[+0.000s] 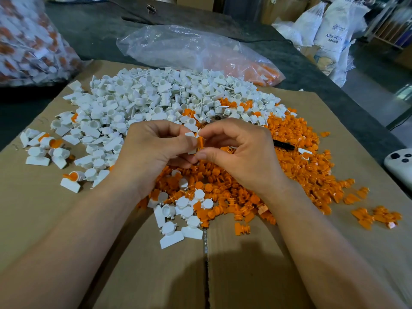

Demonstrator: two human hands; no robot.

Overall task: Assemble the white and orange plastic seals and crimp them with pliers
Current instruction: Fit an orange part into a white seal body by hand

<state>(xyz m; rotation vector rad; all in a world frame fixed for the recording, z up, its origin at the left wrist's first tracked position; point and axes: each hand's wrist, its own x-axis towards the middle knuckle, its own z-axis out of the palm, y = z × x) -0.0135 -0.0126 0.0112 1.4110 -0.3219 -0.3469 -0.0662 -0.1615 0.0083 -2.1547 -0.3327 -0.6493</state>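
Orange insert (201, 142), white seal (190, 134) half hidden by left hand (153, 150), right hand (242, 152).

Even, diffuse overhead light, medium-bright; only 1 soft shadow pool on the cardboard (234, 253) at bottom centre, and the white seal pile (145, 97) runs close to washed out. Specular glare streaks on the clear plastic bag (178, 47). Centre is sharp, but the filled bag (29, 41) top left and the sacks (330, 25) top right are smeared, and wide-angle distortion bows the counter (93, 34) edges and stretches the frame corners.
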